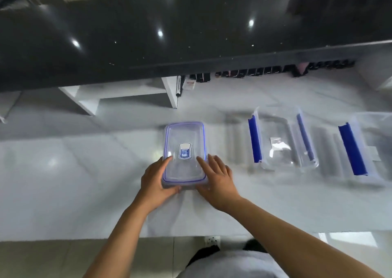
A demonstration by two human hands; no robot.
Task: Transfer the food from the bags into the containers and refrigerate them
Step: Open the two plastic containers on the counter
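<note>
- Head view: both forearms reach forward from the bottom edge. They meet at a clear rectangular plastic container that lies straight ahead of us.
- Our left hand wraps the container's near left corner. The fingers run up its left side and the thumb curls along its near edge, so it grips the box.
- Our right hand lies flat on the near right part of the blue-rimmed lid. The fingers are straight and slightly spread and press down, and the thumb is at the near edge.
- The container sits between the two hands on a white glossy surface, with its lid on and a blue label at the middle.
- To the right, well apart, lies a second clear plastic box with two blue side clips. Beyond it is a third clear box with a blue clip. Both are blurred.
- Farther off runs a black glossy countertop, with a white shelf unit beneath its edge.
</note>
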